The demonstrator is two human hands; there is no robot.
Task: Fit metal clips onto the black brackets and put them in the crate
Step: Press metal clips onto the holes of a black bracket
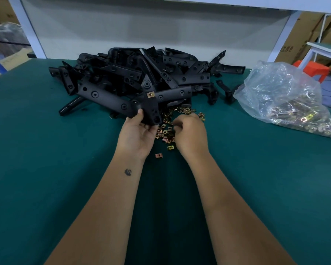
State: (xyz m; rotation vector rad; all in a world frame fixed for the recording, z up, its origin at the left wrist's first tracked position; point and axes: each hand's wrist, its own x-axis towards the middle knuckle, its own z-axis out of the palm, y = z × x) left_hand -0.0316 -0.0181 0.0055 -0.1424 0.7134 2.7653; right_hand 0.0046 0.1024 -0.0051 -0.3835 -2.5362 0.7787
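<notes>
**Likely a fumbled clip**

Easily dropped: small brass-coloured metal clips (165, 129) strewn under the right hand (190, 133), fingers curled, pinch unclear. Could slip: long black plastic bracket (122, 104), one clip already fitted (150, 95), held by the left hand (137, 134) above the green worktop (46, 150). No crate visible.

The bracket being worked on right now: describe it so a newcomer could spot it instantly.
Start at the heap of black brackets at the back of the green table. At its near edge, the left hand holds one bracket lifted off the table. Unlike the others, it carries a brass-coloured metal clip on its upper arm.
</notes>
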